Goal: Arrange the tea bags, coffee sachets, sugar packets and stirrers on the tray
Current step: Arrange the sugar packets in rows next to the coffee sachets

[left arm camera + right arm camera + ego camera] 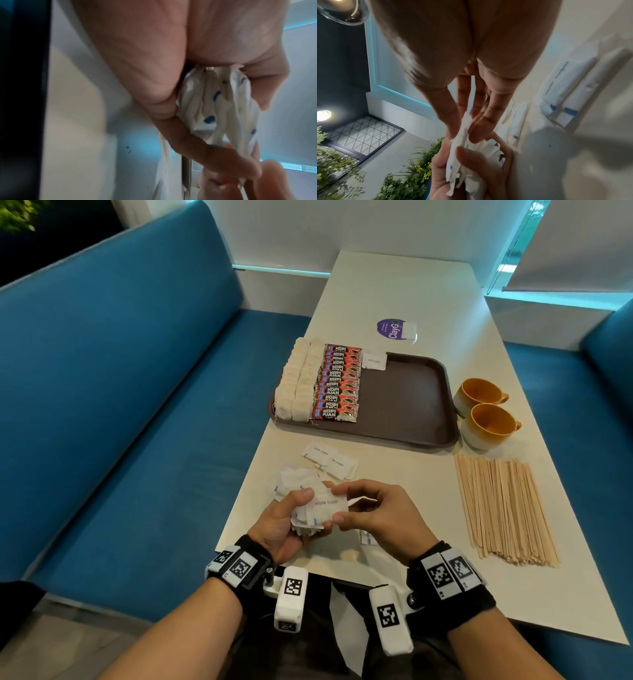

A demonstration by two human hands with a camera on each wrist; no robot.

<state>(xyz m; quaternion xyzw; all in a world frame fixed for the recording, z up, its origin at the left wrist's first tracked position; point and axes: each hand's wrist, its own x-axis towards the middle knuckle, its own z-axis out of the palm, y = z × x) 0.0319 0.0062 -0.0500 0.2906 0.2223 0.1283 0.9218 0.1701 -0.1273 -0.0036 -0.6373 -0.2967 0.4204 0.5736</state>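
My left hand grips a stack of white sugar packets above the table's near edge; the stack fills its palm in the left wrist view. My right hand pinches the top packet's right end between thumb and fingers. More sugar packets lie loose on the table behind my hands. The brown tray holds two rows of tea bags, a row of red coffee sachets and one sugar packet. Wooden stirrers lie in a pile to the right.
Two yellow-lined mugs stand right of the tray. A purple sticker and a white packet sit behind it. A blue bench runs along the left of the white table.
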